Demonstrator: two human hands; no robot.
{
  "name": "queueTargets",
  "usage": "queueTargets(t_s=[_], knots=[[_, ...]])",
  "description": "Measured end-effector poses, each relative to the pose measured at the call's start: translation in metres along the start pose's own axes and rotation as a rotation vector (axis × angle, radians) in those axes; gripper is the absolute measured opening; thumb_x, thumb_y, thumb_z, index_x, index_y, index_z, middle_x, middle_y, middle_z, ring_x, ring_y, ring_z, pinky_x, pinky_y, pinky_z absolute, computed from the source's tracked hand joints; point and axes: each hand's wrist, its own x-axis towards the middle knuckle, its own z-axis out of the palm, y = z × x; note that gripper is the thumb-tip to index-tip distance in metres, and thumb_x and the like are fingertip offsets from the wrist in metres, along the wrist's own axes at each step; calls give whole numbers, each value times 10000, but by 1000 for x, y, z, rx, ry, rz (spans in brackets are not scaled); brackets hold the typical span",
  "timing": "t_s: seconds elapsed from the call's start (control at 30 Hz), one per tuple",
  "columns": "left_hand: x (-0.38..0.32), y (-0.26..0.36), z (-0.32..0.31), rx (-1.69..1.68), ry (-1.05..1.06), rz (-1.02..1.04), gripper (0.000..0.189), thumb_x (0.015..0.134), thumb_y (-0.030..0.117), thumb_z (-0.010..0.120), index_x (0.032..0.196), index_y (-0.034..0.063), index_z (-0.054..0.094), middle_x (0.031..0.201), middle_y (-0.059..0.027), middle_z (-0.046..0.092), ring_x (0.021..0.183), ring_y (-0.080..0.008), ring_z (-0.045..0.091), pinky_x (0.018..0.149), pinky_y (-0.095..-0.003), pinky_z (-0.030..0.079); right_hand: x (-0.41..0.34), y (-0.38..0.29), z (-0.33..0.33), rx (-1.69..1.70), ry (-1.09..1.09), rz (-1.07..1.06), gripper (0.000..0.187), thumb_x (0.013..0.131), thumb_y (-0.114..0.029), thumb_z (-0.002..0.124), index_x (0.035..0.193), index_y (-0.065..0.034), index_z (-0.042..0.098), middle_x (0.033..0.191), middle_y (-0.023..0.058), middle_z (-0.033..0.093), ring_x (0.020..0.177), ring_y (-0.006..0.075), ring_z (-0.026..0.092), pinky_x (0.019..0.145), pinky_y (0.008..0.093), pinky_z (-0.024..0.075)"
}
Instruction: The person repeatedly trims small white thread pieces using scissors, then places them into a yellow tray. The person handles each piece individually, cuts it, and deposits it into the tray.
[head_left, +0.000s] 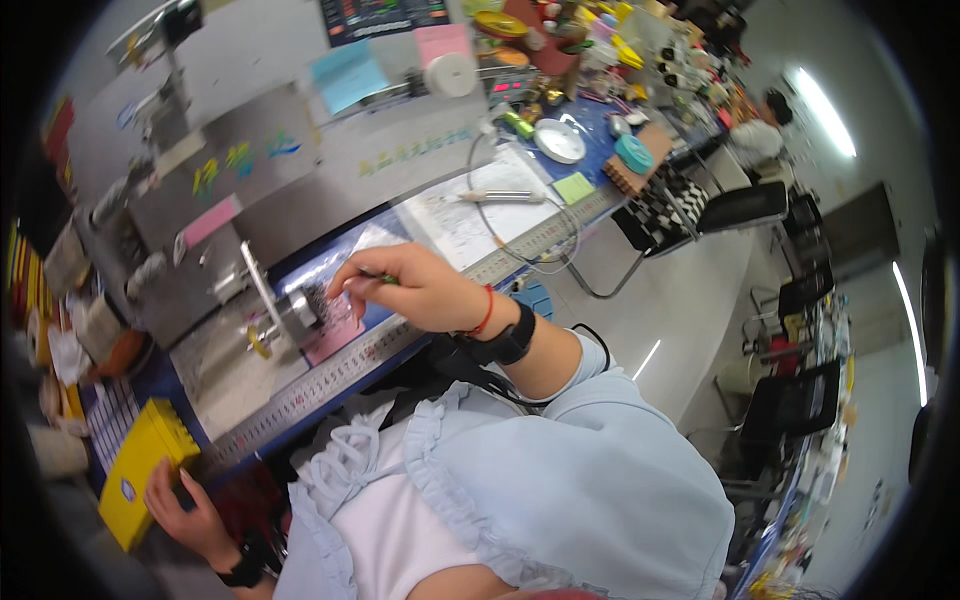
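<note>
My right hand (409, 287) is raised over the bench, thumb and fingers pinched on a small, thin dark object with a green end (386, 278); most of it is hidden in the fingers. Left of those fingertips is a round metal block (300, 311), joined to an upright metal bar (261, 285) with a yellow knob (259, 341). Dark specks lie around the block on a pink sheet (337, 341). My left hand (184, 510), low at the left, rests its spread fingers on a yellow box (142, 472).
A steel ruler (367, 352) runs along the bench's front edge. Behind it stands a grey metal machine (277, 172). A handpiece with a cable (510, 196) lies on white paper (457, 225). A white round dish (559, 141) is farther right. Chairs (746, 206) and a seated person (757, 139) are beyond.
</note>
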Motion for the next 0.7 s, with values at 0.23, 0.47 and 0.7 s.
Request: queueTargets(t_s=[0.23, 0.47, 0.7], knots=[[8, 0, -14, -55, 14, -48, 235, 1002, 40, 563, 1188, -20, 691, 1239, -160, 661, 1193, -310, 601, 1098, -435, 416, -4, -7, -2, -38, 56, 57, 180, 1002, -144, 654, 945, 12, 725, 781, 40, 702, 707, 97, 652, 688, 257, 508], [122, 67, -29, -863, 37, 24, 300, 1032, 252, 558, 1120, -28, 620, 1179, -160, 642, 1188, -278, 582, 1109, -409, 392, 0, -11, -5, -128, 122, 54, 126, 956, -114, 696, 918, -2, 737, 747, 39, 714, 749, 109, 684, 696, 263, 521], [167, 154, -44, -2208, -737, 484, 840, 915, 760, 542, 1282, 7, 604, 1005, -153, 670, 1132, -313, 603, 927, -441, 517, 9, -19, -11, -201, 27, -48, 221, 977, 24, 554, 1159, 3, 677, 1065, 100, 719, 989, 153, 704, 849, 292, 545]])
